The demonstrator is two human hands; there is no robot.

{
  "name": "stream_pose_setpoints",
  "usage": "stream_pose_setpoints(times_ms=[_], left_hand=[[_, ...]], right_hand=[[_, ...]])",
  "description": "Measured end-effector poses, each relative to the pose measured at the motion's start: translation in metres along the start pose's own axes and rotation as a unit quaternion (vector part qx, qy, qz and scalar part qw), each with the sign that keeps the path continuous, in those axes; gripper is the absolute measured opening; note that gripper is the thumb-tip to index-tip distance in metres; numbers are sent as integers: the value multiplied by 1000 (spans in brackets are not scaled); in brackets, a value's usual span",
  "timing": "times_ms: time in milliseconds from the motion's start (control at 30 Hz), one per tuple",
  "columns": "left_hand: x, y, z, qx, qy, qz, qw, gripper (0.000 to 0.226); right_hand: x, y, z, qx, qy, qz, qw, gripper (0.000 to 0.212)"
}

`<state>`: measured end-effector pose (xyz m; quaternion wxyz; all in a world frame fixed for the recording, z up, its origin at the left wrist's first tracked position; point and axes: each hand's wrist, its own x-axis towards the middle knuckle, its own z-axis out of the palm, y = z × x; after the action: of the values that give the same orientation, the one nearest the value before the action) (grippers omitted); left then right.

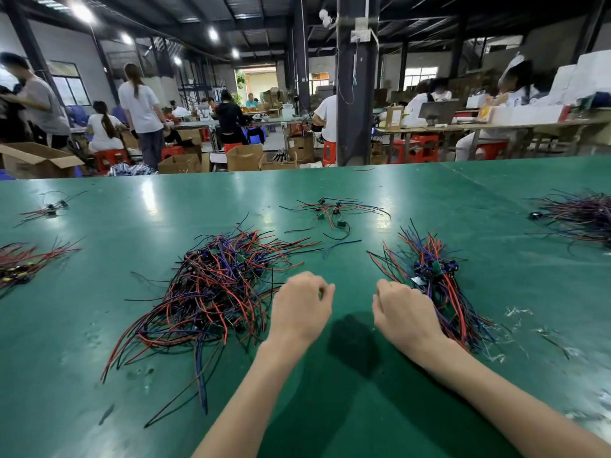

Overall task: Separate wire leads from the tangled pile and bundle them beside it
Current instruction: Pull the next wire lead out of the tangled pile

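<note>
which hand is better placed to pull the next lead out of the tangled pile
Left. The left hand sits at the right edge of the tangled pile, with wires just beside its knuckles. The right hand is across the gap, against the sorted bundle, so it would probably have to cross over.
</note>
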<state>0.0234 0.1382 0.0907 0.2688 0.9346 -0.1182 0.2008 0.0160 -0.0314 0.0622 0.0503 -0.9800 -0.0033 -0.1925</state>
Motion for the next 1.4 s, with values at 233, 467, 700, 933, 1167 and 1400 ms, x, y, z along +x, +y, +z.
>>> stream_pose_setpoints(times_ms=[233,467,700,933,1167,1400], left_hand=[[49,-59,-71,-53,129,-200,970,18],[105,-114,-52,146,-119,-196,962,41],[116,-125,-35,197,-93,-246,944,31],[122,-119,-37,138,-68,-308,939,19],[118,-121,-36,139,-136,-264,945,34],[106,-114,-23,231,-58,-242,940,27]], right_hand=[[-1,-12,19,27,5,-57,998,17],[0,-13,18,44,8,-68,997,22],[3,-12,22,49,-13,-46,998,17],[3,-13,23,58,-14,-39,997,16],[3,-12,25,53,-15,-35,998,16],[4,-12,24,56,-10,-40,998,18]])
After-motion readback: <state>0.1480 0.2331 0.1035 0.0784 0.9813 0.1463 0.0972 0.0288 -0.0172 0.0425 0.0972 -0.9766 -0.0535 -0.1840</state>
